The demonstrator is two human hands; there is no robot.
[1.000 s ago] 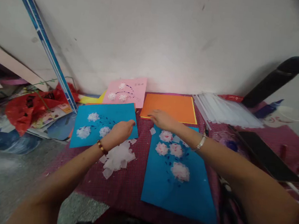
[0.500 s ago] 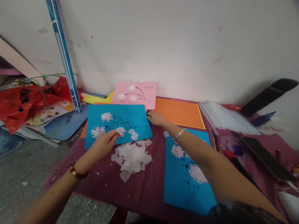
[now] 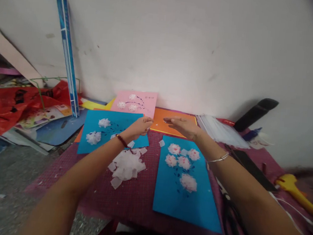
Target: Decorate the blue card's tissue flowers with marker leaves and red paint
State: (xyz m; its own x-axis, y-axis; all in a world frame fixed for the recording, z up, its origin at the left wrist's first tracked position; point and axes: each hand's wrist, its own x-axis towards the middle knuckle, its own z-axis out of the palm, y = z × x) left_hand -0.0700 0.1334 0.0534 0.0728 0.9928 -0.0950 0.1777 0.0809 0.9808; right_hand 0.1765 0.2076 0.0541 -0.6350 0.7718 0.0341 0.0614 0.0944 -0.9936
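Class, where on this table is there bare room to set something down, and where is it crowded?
Mostly bare: maroon cloth between the white paper pile and right blue sheet. Crowded: the back, with pink card, orange sheet, left hand, right hand.

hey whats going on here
Someone has both hands over a table. The left hand, half curled, is at the right end of one blue card; whether it grips anything is unclear. The right hand, stretched out, is over an orange sheet. White paper squares lie piled nearby, and another blue card bears five puffy flowers.
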